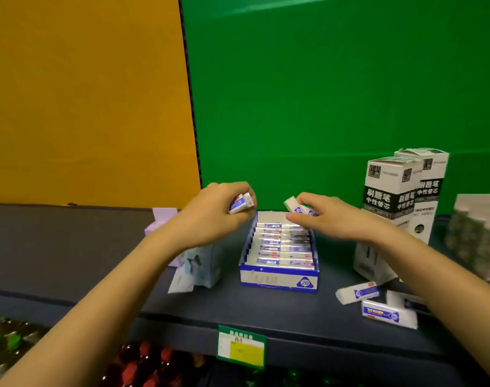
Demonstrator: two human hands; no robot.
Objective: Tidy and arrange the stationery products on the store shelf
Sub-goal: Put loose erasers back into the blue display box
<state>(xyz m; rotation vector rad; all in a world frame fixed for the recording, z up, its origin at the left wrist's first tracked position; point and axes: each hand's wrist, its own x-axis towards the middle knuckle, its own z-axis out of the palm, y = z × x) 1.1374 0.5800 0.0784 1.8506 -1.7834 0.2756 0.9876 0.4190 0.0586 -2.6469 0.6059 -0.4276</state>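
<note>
A blue and white eraser display box marked 2B stands on the dark shelf, filled with rows of wrapped erasers. My left hand holds erasers just left of the box's back corner. My right hand pinches erasers above the box's back row. Three loose erasers lie on the shelf at the right: one, another, and a third partly behind my right forearm.
Tall black and white refill boxes stand right of the eraser box. A pale purple and blue pack sits to its left. Bagged goods crowd the far right. A green price tag hangs on the shelf edge.
</note>
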